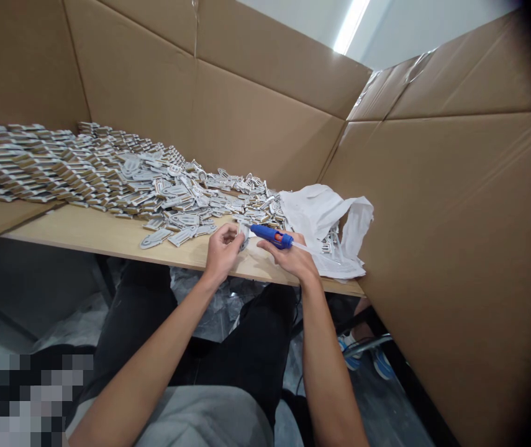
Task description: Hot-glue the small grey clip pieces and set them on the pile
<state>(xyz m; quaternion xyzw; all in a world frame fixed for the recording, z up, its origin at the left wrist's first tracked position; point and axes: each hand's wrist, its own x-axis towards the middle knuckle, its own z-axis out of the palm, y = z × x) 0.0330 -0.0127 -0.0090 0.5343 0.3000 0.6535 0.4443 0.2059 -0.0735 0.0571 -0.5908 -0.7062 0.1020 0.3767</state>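
My right hand (295, 257) is closed around a blue hot glue gun (272, 236), its nozzle pointing left and a pale glue stick trailing from its rear end. Between the fingers of my left hand (222, 249) is a small grey-and-white flat piece (244, 234), held close to the nozzle. Whether the nozzle touches it I cannot tell. Behind both hands lies a loose heap of similar pieces (186, 192), grey with light edges. A white plastic bag (314, 208) with more pieces in its opening rests right of the glue gun.
Neat stacked rows of the pieces (27, 161) fill the left side of the wooden tabletop (102, 233). Tall cardboard walls (265, 118) enclose the back and right. My legs are under the table's front edge, and another person's blue shoes (381, 363) show at lower right.
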